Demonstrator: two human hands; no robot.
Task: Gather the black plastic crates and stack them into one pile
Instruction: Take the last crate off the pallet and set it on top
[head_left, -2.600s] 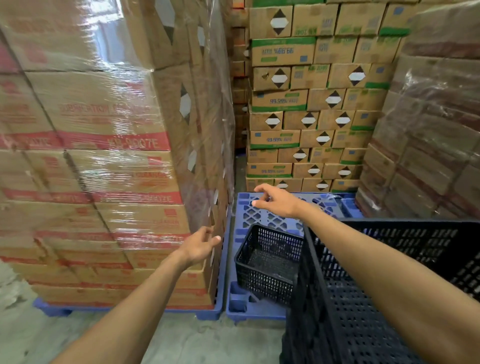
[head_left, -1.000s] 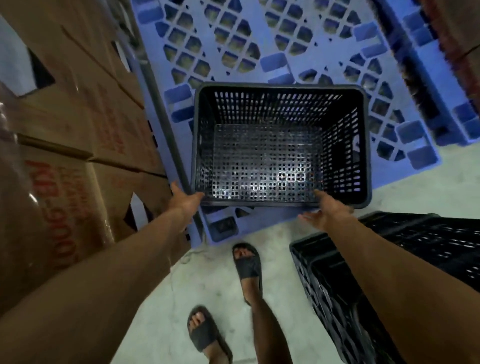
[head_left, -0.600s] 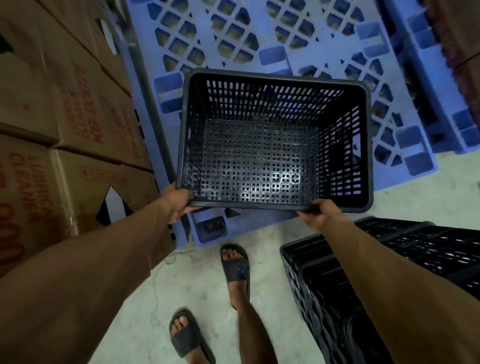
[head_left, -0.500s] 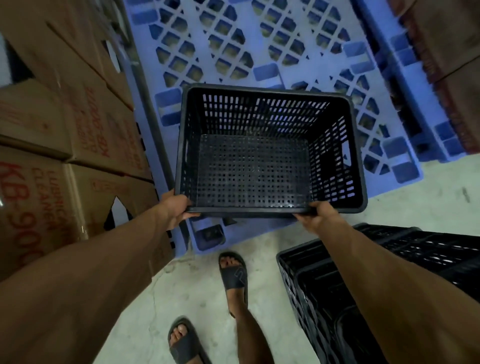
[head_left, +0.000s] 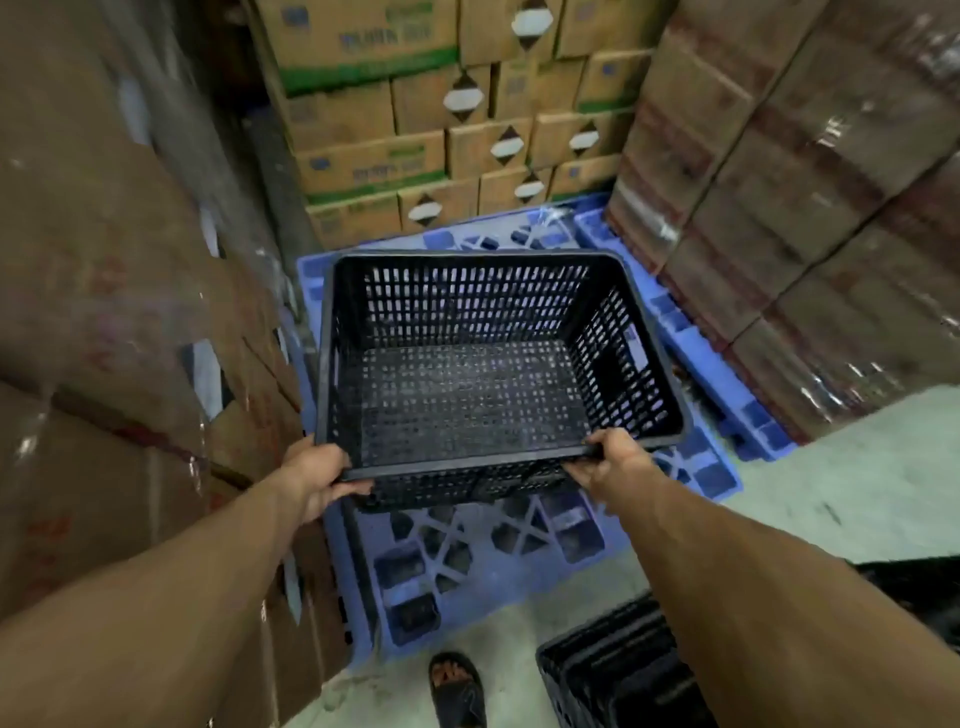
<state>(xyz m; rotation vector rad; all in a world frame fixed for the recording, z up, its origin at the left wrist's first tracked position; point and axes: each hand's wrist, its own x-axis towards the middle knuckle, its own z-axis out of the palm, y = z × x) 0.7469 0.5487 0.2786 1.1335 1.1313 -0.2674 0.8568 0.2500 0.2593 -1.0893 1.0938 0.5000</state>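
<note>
Empty black crate (head_left: 483, 384) held above the blue pallet (head_left: 488, 556).
Left hand (head_left: 319, 480) and right hand (head_left: 605, 460) clasp its near rim; carton print is unreadable.

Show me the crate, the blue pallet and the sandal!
crate (head_left: 467, 405): head view, on its perforated floor.
blue pallet (head_left: 467, 556): head view, on the near grid below the crate.
sandal (head_left: 457, 691): head view, on the dark strap over the foot.
</note>
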